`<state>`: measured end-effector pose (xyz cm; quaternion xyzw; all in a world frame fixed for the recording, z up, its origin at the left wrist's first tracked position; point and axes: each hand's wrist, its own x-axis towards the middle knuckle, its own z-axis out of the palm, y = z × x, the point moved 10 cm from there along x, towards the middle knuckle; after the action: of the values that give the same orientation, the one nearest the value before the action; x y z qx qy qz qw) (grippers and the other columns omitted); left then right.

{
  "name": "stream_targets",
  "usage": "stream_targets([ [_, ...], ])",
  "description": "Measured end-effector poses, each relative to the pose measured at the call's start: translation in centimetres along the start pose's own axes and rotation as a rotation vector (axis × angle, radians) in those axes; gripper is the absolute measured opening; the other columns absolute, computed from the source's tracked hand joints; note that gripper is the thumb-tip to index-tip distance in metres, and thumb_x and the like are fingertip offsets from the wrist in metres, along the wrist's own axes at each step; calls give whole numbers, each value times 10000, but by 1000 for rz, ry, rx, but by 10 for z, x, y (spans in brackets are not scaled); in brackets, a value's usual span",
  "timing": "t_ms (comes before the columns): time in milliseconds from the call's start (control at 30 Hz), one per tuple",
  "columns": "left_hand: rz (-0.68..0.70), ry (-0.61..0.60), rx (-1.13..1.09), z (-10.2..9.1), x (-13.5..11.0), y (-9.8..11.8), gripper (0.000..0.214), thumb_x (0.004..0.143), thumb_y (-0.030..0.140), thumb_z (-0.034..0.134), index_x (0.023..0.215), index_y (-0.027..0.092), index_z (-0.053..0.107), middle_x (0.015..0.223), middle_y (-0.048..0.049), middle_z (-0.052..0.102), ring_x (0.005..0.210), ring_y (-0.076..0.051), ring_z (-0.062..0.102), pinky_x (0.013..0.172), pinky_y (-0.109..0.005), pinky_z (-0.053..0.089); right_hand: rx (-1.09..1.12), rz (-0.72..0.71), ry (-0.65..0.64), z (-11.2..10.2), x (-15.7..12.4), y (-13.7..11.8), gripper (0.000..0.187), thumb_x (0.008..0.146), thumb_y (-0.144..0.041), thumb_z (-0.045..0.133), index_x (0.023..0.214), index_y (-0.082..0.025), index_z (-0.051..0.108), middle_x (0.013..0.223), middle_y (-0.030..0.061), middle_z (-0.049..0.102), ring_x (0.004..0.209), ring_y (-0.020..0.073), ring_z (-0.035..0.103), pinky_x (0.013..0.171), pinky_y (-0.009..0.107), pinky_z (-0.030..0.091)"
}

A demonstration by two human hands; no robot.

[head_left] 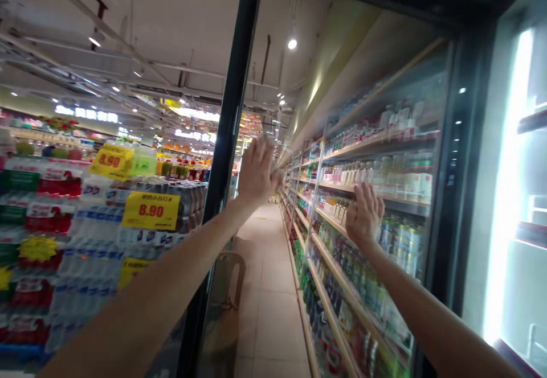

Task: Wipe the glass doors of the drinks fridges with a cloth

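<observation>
A glass cooler door point(234, 99) with a dark frame stands swung open in front of me. My left hand point(258, 170) is raised at the glass near the door's left frame bar, its fingers stretched upward and slightly smeared by motion. Farther right and a little lower, my right hand point(364, 213) is up before the same pane with its fingers extended. Neither hand shows anything held. Whether the palms press on the glass or stop just short of it, I cannot tell.
Lit cooler shelves point(532, 122) stand at the far right. Through the glass, long shelves of bottles point(342, 275) line a tiled aisle point(267, 309), with a plastic chair point(237, 270) low by the door. Stacked drink packs point(92, 270) with yellow price signs point(150, 210) fill the left.
</observation>
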<state>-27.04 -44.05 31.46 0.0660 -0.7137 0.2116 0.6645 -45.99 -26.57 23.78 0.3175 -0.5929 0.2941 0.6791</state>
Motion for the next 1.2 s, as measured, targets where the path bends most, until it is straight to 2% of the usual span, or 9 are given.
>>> stream_targets([
  [133,650,-276,-111,40,-84,125,514,855,323,436,1329,129,388,1444,-106,346,1353,-254,260,1113,-410,218,-2,-6,-3,0,-1,0,528,864,-263,367,1388,-210,320,1421,99,387,1349,208,290,1079,433,222],
  [233,1020,-408,-160,51,-113,161,490,855,321,425,1325,186,408,1432,-38,382,1334,-200,305,1125,-376,209,-1,-5,-10,1,-2,1,522,867,-258,355,1386,-210,324,1415,100,396,1347,213,295,1077,438,226],
  [300,917,-390,-110,49,-71,135,525,848,330,434,1348,182,374,1442,-46,364,1347,-228,278,1126,-420,197,2,-7,-10,2,-3,2,523,865,-255,350,1385,-214,326,1413,100,399,1345,215,300,1074,441,232],
  [400,413,-215,9,31,18,58,546,857,288,425,1378,174,309,1482,-80,272,1385,-266,161,1128,-467,153,16,-9,9,-1,-3,1,504,868,-265,356,1369,-210,353,1408,99,407,1341,209,307,1075,432,235],
  [467,210,-142,41,23,36,32,556,858,283,425,1378,131,299,1492,-119,227,1393,-287,113,1130,-469,137,23,-9,17,-2,-3,1,488,874,-273,354,1356,-201,371,1407,103,408,1339,207,309,1074,430,231],
  [733,1006,-380,-130,58,-97,170,562,860,364,429,1340,77,376,1448,-102,343,1358,-218,260,1154,-349,154,20,-17,14,-2,-4,1,480,884,-259,338,1360,-199,363,1405,100,412,1344,198,302,1081,426,230],
  [800,986,-389,-110,56,-71,157,545,865,341,430,1341,82,376,1439,-100,359,1346,-205,288,1143,-339,191,14,-27,4,-1,-6,0,493,886,-251,332,1377,-206,337,1409,102,405,1348,202,295,1079,432,237],
  [967,390,-218,44,33,41,70,529,878,260,398,1353,35,335,1463,-175,280,1381,-271,180,1131,-429,187,-28,19,-58,3,-10,1,549,894,-277,322,1431,-240,210,1438,103,359,1358,229,271,1079,519,193],
  [1200,721,-287,-100,58,-65,166,566,864,323,428,1350,44,347,1458,-145,307,1369,-271,219,1146,-402,160,-51,30,-126,11,-14,1,620,891,-347,325,1454,-213,103,1477,123,273,1374,256,212,1065,564,185],
])
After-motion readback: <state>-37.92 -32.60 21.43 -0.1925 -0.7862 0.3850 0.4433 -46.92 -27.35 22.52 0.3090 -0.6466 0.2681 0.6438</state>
